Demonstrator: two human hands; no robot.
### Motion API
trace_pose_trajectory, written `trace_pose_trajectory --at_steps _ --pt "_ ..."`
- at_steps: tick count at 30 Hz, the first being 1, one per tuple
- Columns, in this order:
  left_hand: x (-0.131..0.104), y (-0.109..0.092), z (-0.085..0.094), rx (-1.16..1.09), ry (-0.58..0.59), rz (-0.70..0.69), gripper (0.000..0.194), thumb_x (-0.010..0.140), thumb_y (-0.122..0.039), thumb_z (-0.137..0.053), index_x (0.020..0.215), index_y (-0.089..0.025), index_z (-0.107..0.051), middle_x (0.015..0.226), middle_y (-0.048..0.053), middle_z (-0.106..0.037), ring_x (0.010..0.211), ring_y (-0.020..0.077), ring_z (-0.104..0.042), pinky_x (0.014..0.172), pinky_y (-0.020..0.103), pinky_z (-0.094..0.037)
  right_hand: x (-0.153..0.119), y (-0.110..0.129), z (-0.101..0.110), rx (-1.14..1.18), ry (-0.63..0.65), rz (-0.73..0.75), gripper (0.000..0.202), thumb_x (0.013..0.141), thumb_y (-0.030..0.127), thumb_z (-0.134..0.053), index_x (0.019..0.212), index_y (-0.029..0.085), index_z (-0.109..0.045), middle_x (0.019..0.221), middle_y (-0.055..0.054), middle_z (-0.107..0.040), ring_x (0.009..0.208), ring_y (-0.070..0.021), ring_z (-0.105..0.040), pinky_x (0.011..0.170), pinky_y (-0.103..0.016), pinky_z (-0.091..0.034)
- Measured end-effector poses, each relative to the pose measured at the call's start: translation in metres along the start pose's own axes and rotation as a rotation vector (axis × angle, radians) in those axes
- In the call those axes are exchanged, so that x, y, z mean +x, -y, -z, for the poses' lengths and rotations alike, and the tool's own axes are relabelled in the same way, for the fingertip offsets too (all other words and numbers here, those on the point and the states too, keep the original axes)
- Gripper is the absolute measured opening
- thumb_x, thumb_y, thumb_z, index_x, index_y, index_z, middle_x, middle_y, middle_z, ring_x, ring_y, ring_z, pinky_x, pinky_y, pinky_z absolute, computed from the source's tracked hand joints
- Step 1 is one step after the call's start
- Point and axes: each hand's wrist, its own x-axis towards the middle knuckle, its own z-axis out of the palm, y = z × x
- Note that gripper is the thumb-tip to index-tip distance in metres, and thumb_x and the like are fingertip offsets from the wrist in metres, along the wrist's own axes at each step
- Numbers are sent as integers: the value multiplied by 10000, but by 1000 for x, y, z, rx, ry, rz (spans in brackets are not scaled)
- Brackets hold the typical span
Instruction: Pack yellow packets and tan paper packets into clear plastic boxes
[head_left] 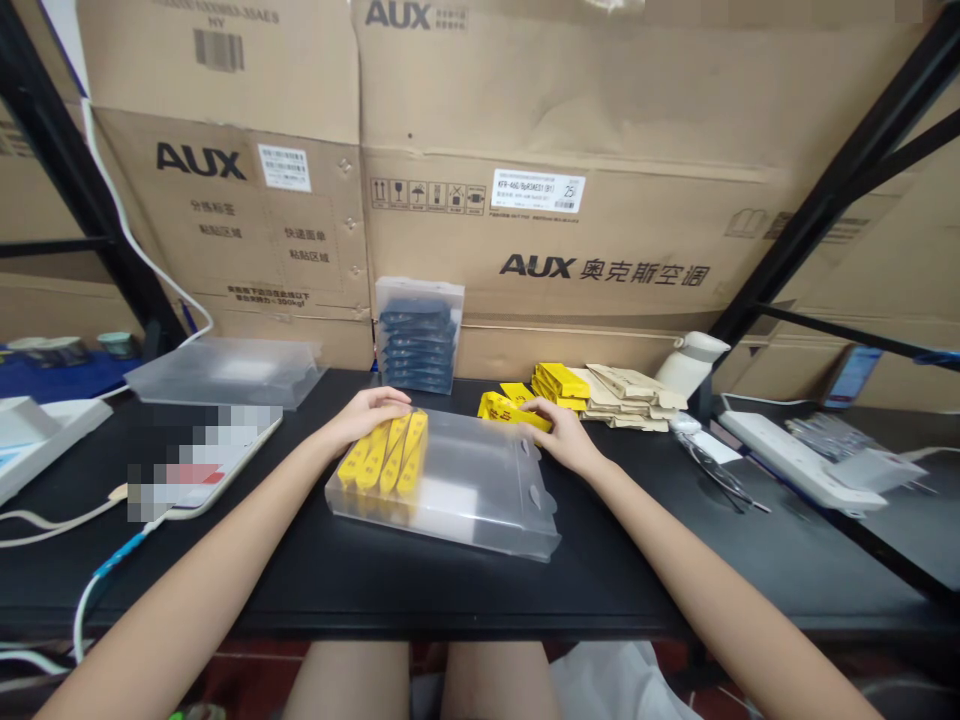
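Observation:
A clear plastic box (480, 470) lies on its side on the black table, with several yellow packets (382, 455) lined up at its left end. My left hand (367, 415) grips the far left corner of this box, fingers bent over its edge near the packets. Behind the box's right end, my right hand (562, 435) has its fingers on a loose yellow packet (499, 407), thumb side toward the box. The flaps at the box's right end stand out. My right fingertips are partly hidden by the packet and box.
Yellow packets (559, 383) and kraft-paper packets (626, 393) are stacked behind my right hand, beside a white bottle (694, 365). A clear box of blue packets (418, 340) stands upright at the back. A second clear box (225, 370) and a cabled phone (232, 460) lie left.

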Motion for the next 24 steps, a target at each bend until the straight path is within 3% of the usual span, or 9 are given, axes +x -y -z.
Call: trace_pose_trajectory --at_steps 9,24 --pt "0 -1 0 0 3 1 367 603 -386 -750 892 -177 -665 853 51 -707 808 210 -655 769 321 -471 0 2 1 11 -36 -23 186 762 353 -608 738 195 -512 703 0 -550 655 -157 -521 640 -270 -414" --pt "1 1 1 -5 7 1 352 610 -380 -750 890 -183 -667 856 44 -709 821 210 -655 778 320 -468 0 2 0 10 -17 7 400 798 412 -570 582 208 -304 588 34 -377 545 -110 -341 551 -242 -319"
